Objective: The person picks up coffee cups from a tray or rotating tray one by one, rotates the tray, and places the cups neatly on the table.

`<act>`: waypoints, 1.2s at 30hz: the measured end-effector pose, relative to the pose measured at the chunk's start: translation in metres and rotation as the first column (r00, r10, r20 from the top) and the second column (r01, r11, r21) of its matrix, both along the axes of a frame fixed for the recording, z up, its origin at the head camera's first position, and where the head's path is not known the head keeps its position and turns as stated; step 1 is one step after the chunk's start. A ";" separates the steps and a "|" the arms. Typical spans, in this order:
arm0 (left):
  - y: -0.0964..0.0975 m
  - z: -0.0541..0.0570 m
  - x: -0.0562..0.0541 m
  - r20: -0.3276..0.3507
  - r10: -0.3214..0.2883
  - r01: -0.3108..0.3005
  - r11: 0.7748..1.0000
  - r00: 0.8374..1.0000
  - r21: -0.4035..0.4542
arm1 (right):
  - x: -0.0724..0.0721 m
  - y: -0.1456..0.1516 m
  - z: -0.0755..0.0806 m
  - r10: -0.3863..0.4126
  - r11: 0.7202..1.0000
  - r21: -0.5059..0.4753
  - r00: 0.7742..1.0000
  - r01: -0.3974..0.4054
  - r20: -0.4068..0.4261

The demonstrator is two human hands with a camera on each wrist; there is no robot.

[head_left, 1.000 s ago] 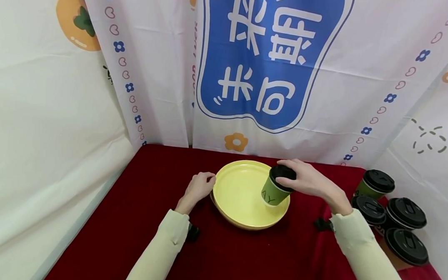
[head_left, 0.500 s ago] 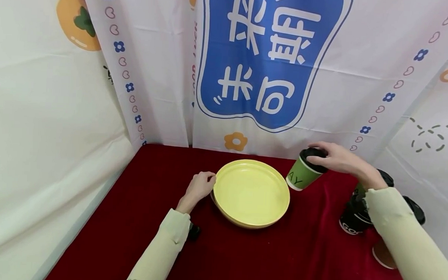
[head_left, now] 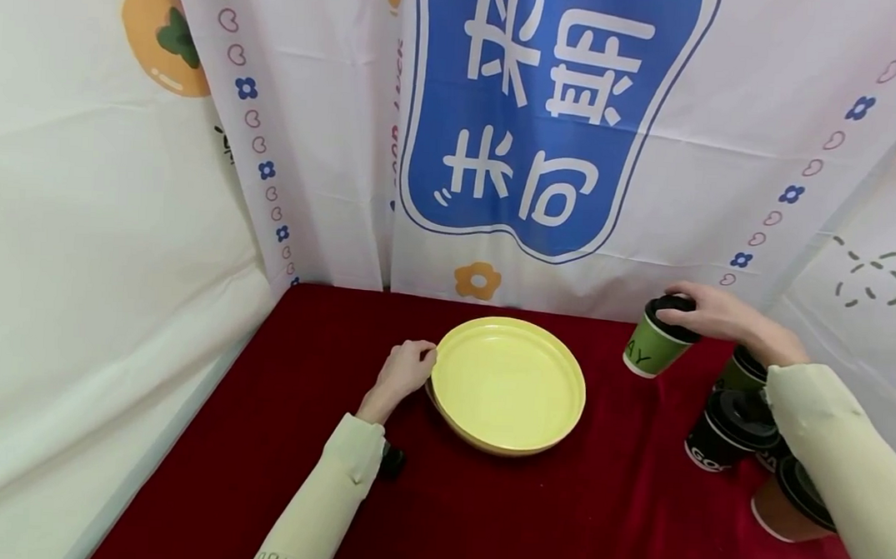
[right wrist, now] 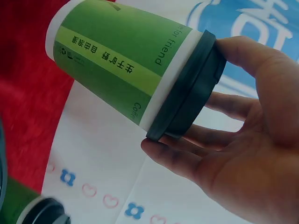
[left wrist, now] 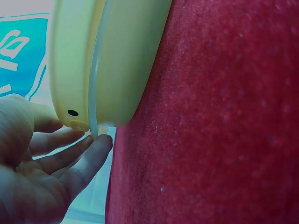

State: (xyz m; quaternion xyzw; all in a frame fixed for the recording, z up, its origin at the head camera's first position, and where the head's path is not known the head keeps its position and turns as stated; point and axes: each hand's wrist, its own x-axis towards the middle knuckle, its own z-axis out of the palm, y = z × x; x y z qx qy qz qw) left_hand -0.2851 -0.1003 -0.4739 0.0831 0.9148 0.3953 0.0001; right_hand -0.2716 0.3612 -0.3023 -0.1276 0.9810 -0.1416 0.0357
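My right hand point(head_left: 713, 312) grips a green paper coffee cup point(head_left: 659, 347) by its black lid point(right wrist: 187, 86). The cup is tilted, over the red cloth near the back wall. In the right wrist view, thumb and fingertips lie around the lid's edge, and printed writing shows on the cup's green side point(right wrist: 117, 51). Left of it sits a round, shallow yellow dish point(head_left: 507, 386) with nothing in it. My left hand point(head_left: 401, 369) holds this dish at its left rim. Seen from the left wrist, the fingertips point(left wrist: 103, 142) meet the rim close to a small dark hole.
Several lidded cups cluster at the right: another green one point(head_left: 740, 371), a black one point(head_left: 726, 433) and a brown one point(head_left: 787, 503), partly behind the right sleeve point(head_left: 838, 463). Red cloth point(head_left: 542, 525) covers the table. White printed curtains point(head_left: 332, 183) enclose the back and sides.
My right hand has lifted the green cup out of the yellow dish and carried it right, past the rim. My left hand has stayed at the dish.
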 end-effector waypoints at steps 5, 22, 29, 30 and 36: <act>0.002 0.002 -0.001 -0.001 0.003 -0.003 1.000 1.000 -0.003 | -0.008 0.020 -0.006 -0.025 0.999 0.042 1.000 0.025 0.003; 0.001 -0.001 0.000 0.002 0.008 -0.008 1.000 1.000 0.013 | -0.022 0.068 -0.033 -0.101 0.988 0.127 0.991 0.089 0.088; 0.002 0.000 0.000 0.012 0.005 -0.005 1.000 1.000 0.008 | -0.022 0.072 -0.041 -0.055 0.990 0.139 0.991 0.037 0.123; 0.002 0.000 0.000 0.015 0.005 -0.005 1.000 1.000 0.008 | -0.021 0.071 -0.041 -0.051 0.991 0.132 0.990 0.034 0.129; 0.002 0.000 -0.001 0.008 0.011 -0.011 1.000 1.000 0.010 | -0.016 0.062 -0.040 -0.027 0.993 0.116 0.989 0.010 0.147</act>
